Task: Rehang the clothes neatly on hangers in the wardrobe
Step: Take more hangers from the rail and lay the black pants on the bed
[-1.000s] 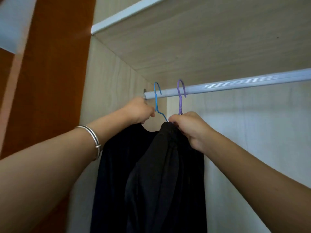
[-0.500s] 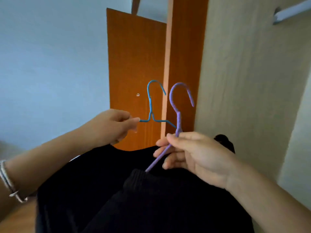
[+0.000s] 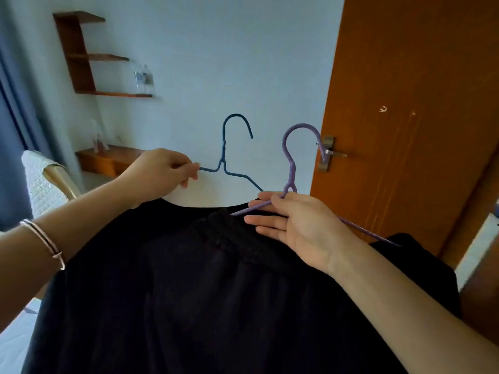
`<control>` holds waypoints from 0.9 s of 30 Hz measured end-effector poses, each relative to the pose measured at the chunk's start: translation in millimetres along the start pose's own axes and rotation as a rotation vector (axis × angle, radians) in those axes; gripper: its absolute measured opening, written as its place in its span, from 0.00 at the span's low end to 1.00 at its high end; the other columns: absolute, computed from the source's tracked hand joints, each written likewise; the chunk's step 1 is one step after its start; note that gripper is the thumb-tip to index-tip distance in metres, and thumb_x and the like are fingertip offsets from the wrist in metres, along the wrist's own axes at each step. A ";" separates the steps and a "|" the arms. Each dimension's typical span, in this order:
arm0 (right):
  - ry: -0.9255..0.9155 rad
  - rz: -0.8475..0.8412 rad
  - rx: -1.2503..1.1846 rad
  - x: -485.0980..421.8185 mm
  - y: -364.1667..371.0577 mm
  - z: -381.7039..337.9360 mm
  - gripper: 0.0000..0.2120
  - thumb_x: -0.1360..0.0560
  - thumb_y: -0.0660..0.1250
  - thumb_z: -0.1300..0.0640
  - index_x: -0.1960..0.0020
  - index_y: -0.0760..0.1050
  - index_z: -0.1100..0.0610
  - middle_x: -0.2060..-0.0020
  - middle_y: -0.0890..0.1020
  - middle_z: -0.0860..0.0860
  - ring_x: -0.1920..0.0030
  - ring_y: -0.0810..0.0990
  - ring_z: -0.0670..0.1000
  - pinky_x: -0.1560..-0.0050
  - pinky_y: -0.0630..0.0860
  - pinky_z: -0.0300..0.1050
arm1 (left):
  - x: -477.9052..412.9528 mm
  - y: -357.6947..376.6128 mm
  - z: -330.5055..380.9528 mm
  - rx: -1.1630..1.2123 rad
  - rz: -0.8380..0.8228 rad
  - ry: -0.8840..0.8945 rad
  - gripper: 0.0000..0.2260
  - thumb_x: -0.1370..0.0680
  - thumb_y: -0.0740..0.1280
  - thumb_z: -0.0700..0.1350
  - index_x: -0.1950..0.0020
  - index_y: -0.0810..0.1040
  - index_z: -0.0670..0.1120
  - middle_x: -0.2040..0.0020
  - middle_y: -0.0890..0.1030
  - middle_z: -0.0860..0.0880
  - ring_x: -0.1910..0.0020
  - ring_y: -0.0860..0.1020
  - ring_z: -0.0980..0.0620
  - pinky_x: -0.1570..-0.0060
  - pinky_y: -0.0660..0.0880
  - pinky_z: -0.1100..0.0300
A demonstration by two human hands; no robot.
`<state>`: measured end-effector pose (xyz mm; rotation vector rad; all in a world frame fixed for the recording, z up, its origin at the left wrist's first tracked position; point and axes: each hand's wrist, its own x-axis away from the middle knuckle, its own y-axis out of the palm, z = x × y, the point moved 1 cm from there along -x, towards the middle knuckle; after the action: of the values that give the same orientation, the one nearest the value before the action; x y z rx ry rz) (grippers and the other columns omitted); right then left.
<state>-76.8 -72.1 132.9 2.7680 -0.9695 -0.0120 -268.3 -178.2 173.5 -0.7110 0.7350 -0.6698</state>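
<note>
Pale blue wall fills the background. At the far left hangs a dark curtain (image 3: 10, 130), then comes a wooden wall shelf (image 3: 81, 55) with two bottles (image 3: 143, 76) on it. At the right stands an orange door (image 3: 418, 103) with a metal handle (image 3: 328, 155). The wardrobe is not in view.

The left grip (image 3: 159, 174) reaches forward with a bracelet (image 3: 46, 241) on its wrist. Its curled fingertips pinch the left shoulder end of the blue hanger (image 3: 229, 157), and the hook stands upright, above and to the right of this grip. Right of it, the purple hanger (image 3: 293, 168) rises from the right grip (image 3: 294, 222). This grip shows its palm to the camera, with nearly straight fingers that point left. The wire passes between the fingers just under the neck, so the hold looks loose and is not a fist.

The black clothes (image 3: 189, 292) hang below both grips and fill the lower view. A gathered band lies just beside the right fingertips. I cannot tell how many garments there are, or which one sits on which hanger.

The step in hand seems to be the carrying and sorting of the two loaded hangers. To do it well, I think the two hooks should stay apart so they do not tangle. Each hanger should be level so the cloth does not slide off. The right grip would be safer if it closed more firmly around the wire. Both hooks open to the right, which is good for putting them on a rail in the same direction.
</note>
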 end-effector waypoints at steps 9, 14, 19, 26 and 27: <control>-0.059 -0.007 0.145 -180.6 -6.8 -35.5 0.12 0.19 0.52 0.58 0.51 0.75 0.55 0.55 0.83 0.50 0.59 0.83 0.49 0.55 0.77 0.42 | -123.3 -14.0 -70.5 0.096 0.186 -0.148 0.15 0.23 0.62 0.50 0.70 0.76 0.53 0.65 0.78 0.53 0.66 0.71 0.56 0.64 0.66 0.64; -0.108 -0.117 0.190 -259.3 2.3 -42.2 0.12 0.19 0.53 0.58 0.50 0.75 0.56 0.56 0.83 0.49 0.59 0.83 0.47 0.55 0.77 0.41 | -180.8 3.0 -80.6 0.259 0.142 -0.198 0.12 0.23 0.63 0.50 0.64 0.79 0.50 0.70 0.72 0.51 0.71 0.67 0.54 0.65 0.65 0.62; -0.068 -0.188 0.206 -338.5 -9.3 -32.3 0.12 0.20 0.53 0.60 0.51 0.75 0.57 0.56 0.83 0.50 0.56 0.82 0.48 0.49 0.76 0.42 | -241.1 31.2 -97.4 0.260 0.181 -0.204 0.12 0.22 0.62 0.50 0.63 0.78 0.48 0.71 0.70 0.51 0.72 0.66 0.54 0.67 0.65 0.64; -0.040 -0.406 0.115 -459.1 -37.0 -40.4 0.11 0.20 0.55 0.61 0.54 0.76 0.59 0.58 0.84 0.54 0.58 0.84 0.49 0.53 0.79 0.41 | -334.5 81.4 -118.6 0.254 0.192 -0.296 0.11 0.23 0.63 0.49 0.62 0.79 0.47 0.71 0.73 0.52 0.74 0.68 0.58 0.68 0.66 0.65; -0.033 -0.442 0.102 -476.6 -38.2 -46.6 0.11 0.20 0.55 0.61 0.55 0.76 0.59 0.58 0.84 0.54 0.58 0.84 0.49 0.53 0.80 0.42 | -348.4 87.8 -118.4 0.263 0.175 -0.310 0.11 0.23 0.63 0.48 0.63 0.79 0.48 0.73 0.73 0.54 0.75 0.69 0.59 0.68 0.67 0.66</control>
<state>-423.3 260.6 141.9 3.0238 -0.3561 -0.0782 -531.6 93.3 166.3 -0.4869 0.4081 -0.4708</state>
